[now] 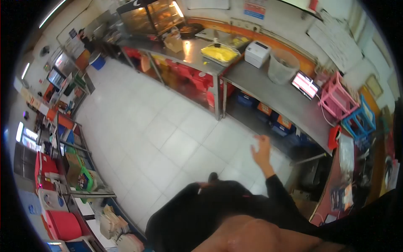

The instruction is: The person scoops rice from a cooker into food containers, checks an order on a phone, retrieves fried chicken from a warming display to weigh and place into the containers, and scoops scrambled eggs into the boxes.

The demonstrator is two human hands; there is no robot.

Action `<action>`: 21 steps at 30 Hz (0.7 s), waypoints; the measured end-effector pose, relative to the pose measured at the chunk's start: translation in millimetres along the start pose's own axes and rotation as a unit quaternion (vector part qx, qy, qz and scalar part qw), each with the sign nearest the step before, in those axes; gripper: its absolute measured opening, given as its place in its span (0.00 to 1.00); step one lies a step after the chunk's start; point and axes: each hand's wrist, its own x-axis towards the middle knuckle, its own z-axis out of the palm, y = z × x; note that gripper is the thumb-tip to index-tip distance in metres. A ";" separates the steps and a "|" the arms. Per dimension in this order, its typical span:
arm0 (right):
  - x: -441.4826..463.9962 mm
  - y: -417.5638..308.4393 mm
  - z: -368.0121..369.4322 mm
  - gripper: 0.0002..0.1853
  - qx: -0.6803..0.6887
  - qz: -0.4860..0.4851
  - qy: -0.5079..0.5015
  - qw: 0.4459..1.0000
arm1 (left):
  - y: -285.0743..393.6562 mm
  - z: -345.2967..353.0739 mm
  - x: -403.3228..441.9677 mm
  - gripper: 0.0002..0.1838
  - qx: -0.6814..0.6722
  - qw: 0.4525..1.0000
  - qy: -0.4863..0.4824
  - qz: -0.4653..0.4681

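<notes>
A blue box (280, 129) lies beneath the table (268, 93), beyond the right hand (262, 154), fingers (264, 138) parted, empty; left hand (203, 184) mostly hidden, grip indeterminable.

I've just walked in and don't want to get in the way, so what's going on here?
The person's bare right hand, below a black sleeve, is raised over a pale tiled floor, fingers apart and seemingly holding nothing. The left hand can't be made out clearly. Nearest is a long grey metal counter, bearing a boxy white machine, a translucent plastic bucket and a lit rectangular screen. Another person is far across the room.
</notes>
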 end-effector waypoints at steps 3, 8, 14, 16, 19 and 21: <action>7.4 -51.8 57.9 0.23 0.087 -0.001 -0.130 0.988 | -45.7 15.6 -28.6 0.26 -0.052 0.998 0.013 -0.033; -98.6 -25.3 128.4 0.22 0.076 0.041 -0.230 0.969 | -86.6 25.5 -50.8 0.25 -0.112 0.992 0.024 -0.058; -286.8 87.2 92.4 0.20 -0.056 0.115 -0.524 0.842 | -88.8 11.1 -30.0 0.25 -0.136 0.989 0.044 -0.029; -337.5 120.1 63.1 0.19 -0.095 0.148 -0.532 0.828 | -77.3 9.5 -18.1 0.25 -0.133 0.990 0.050 -0.009; -322.3 93.0 -1.1 0.17 -0.079 0.467 -0.458 0.752 | -59.8 8.8 -0.5 0.25 -0.119 0.991 0.058 0.015; -340.8 98.6 -28.1 0.16 -0.141 0.399 -0.400 0.813 | -41.6 6.4 9.8 0.25 -0.105 0.992 0.066 0.029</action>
